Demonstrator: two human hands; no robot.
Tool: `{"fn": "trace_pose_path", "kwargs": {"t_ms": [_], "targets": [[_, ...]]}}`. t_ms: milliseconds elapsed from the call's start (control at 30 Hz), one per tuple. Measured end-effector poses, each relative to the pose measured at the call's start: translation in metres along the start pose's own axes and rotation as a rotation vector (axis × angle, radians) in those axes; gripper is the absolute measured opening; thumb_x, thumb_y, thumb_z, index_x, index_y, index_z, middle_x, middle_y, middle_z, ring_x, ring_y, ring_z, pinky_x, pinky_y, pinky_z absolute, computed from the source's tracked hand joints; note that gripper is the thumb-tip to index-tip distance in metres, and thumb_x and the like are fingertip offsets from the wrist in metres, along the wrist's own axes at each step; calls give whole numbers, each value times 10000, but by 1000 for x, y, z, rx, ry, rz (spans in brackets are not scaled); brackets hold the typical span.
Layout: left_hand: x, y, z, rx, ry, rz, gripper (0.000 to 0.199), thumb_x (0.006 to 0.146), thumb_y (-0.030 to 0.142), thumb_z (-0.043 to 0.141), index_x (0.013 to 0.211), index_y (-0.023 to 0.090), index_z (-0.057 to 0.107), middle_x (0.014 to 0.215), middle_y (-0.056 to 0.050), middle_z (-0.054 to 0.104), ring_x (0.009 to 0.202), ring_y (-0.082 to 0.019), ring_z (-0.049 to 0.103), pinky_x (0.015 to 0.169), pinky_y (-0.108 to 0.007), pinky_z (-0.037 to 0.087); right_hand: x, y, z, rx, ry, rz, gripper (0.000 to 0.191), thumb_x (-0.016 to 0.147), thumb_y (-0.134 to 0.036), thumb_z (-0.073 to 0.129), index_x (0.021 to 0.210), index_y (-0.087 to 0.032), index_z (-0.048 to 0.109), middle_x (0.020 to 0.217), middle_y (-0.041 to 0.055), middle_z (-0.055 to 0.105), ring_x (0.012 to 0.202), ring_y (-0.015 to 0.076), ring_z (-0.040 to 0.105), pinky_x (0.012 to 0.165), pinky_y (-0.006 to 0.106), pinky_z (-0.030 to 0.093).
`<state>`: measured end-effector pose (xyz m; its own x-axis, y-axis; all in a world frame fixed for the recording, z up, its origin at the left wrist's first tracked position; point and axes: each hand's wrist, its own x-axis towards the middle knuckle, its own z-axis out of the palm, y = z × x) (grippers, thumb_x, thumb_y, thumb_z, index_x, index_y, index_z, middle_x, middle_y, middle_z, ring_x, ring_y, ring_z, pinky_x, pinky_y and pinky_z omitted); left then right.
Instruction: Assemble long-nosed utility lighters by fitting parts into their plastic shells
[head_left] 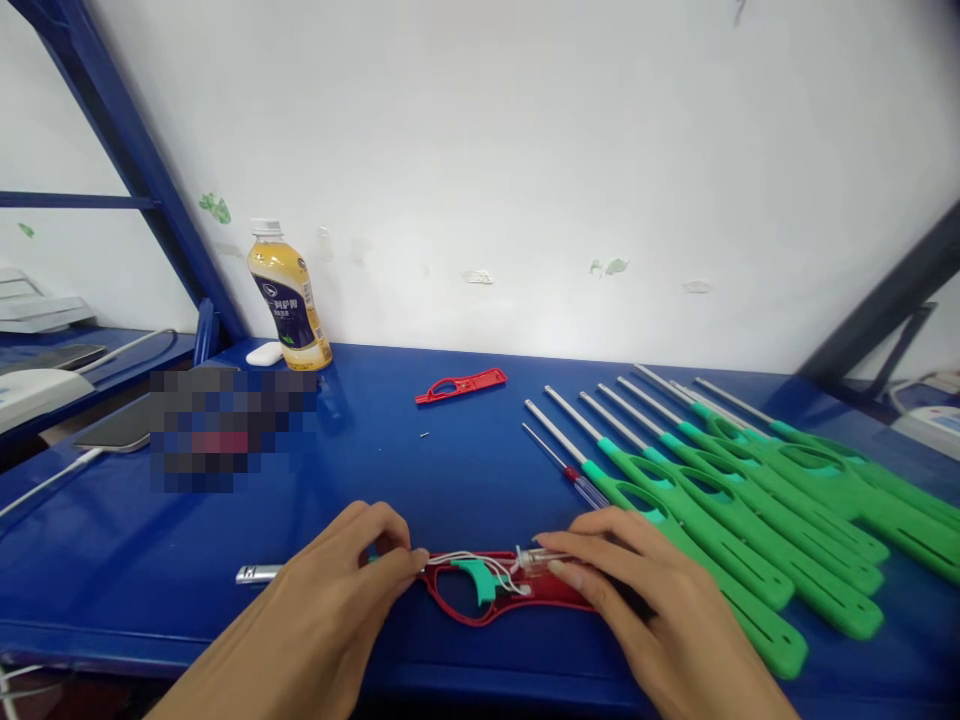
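Lying in front of me is an opened utility lighter with a red handle shell point(561, 590), a teal trigger point(480, 580) and thin white wires point(469, 556). Its metal tube point(257, 574) sticks out to the left, beyond my left hand. My left hand point(337, 585) is closed, thumb and index finger pinching the lighter's neck at the front of the shell. With thumb and fingers, my right hand point(645, 585) grips a clear plastic part point(531, 561), which looks like the fuel tank, over the shell. Its rear end is hidden under the right hand.
Several green lighters point(765, 590) lie side by side at the right, with a screwdriver point(583, 485) next to them. Farther back are a red half shell point(484, 381) and a tiny metal pin or screw point(424, 435). A drink bottle point(289, 300), white case point(264, 353) and phone point(124, 432) are left.
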<state>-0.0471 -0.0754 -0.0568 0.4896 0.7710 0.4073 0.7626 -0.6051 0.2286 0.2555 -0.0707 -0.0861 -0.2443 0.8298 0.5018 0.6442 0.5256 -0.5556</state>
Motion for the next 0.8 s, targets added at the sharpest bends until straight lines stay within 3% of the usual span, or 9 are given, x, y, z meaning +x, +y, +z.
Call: {"fn": "trace_pose_path", "kwargs": {"t_ms": [133,200,367,500,800], "targets": [[0,7,11,35,116,30,299,1156,241,452,1176,287,747,1079,-22,729,927,-175,776,826,-245,636,-1,0,1,19,-3,20,245,1068,-247,674,1153,-400,846,1110,-29,785,985,145,779,895,213,625],[4,10,15,37,152,41,306,1173,267,435,1214,276,738,1101,-35,726,895,-179,781,783,-260,648,-1,1,1,32,-13,25,246,1070,-245,672,1160,-395,845,1108,-25,786,986,147,779,898,217,624],[9,11,18,-17,69,111,456,1073,41,380,1227,268,744,1084,-45,692,815,-143,752,709,-228,642,0,1,-1,28,-51,5,261,1079,-236,656,1173,-392,844,1116,-13,779,985,151,779,881,224,625],[8,10,21,-60,86,102,455,1039,13,399,1195,265,745,1063,-43,667,766,-133,726,705,-232,639,0,0,-3,0,-99,-6,285,1093,-235,634,1225,-387,836,1111,2,761,965,153,772,850,234,625],[9,6,22,-37,15,160,596,940,-88,383,1328,259,673,1151,-51,671,942,-170,720,811,-251,635,1,-6,-7,-31,-188,14,331,1131,-282,566,1307,-408,816,1129,12,736,992,158,754,856,255,619]]}}
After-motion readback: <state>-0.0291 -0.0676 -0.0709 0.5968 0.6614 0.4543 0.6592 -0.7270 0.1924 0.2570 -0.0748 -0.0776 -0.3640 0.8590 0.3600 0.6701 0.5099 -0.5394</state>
